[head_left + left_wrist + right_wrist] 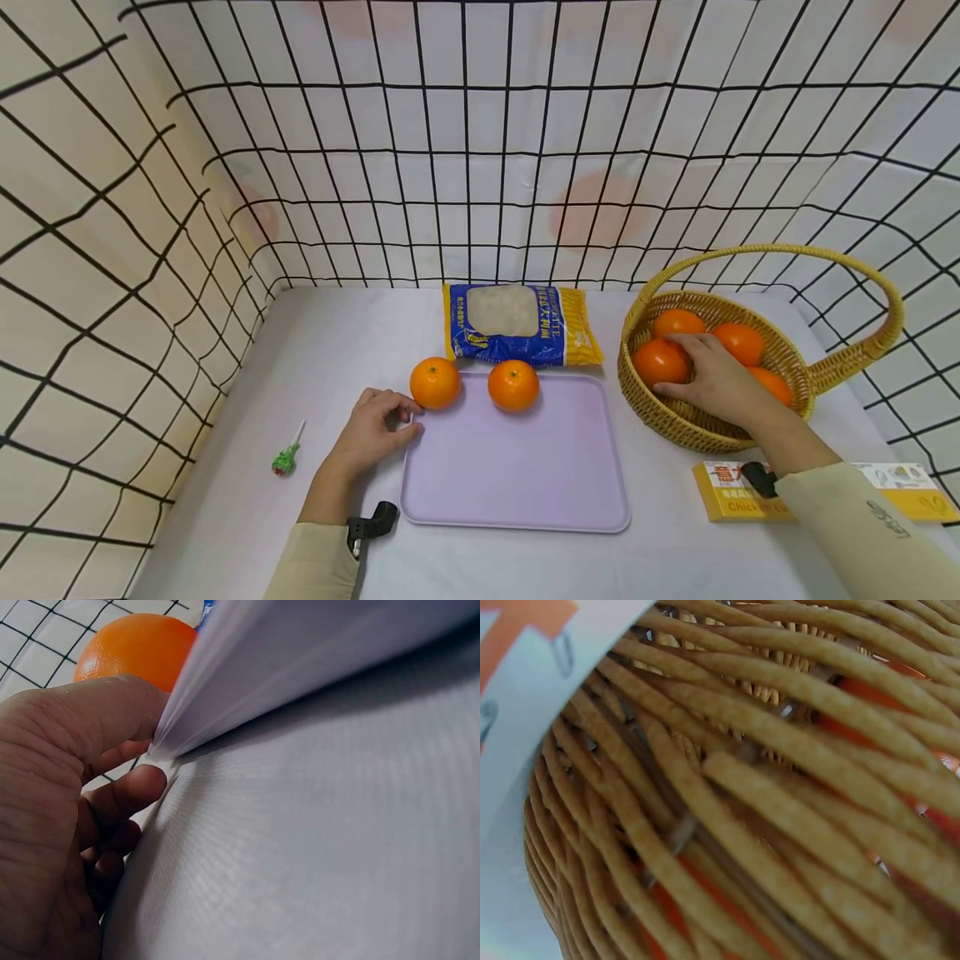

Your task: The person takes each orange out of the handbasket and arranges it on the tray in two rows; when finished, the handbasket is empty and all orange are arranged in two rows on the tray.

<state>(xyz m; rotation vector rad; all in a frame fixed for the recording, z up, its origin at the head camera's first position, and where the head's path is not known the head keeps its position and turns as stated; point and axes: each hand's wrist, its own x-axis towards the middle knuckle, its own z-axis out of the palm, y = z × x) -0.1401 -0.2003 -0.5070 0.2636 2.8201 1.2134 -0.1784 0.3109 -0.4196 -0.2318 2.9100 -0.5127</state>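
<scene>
My left hand point(375, 429) touches the left edge of a lilac tray point(517, 467), fingers loosely bent. In the left wrist view, the thumb point(124, 712) meets the tray's rim, with a gap between thumb and index finger. One orange point(435, 383) sits at the tray's far left corner, close to my fingertips; a second orange point(513, 386) lies along its far edge. Inside a wicker basket point(660, 425), my right hand point(712, 379) grips an orange-red round fruit point(660, 362) between fingers and thumb. The right wrist view shows mainly basket weave point(727, 780), hiding that hand.
More orange-red fruits point(738, 343) lie in the basket, under its tall handle point(780, 248). A blue and yellow pasta bag point(517, 325) lies behind the tray. Yellow-and-white boxes point(738, 500) lie below the right forearm. A green lollipop point(285, 460) is at left. Black wire mesh point(465, 150) surrounds the table.
</scene>
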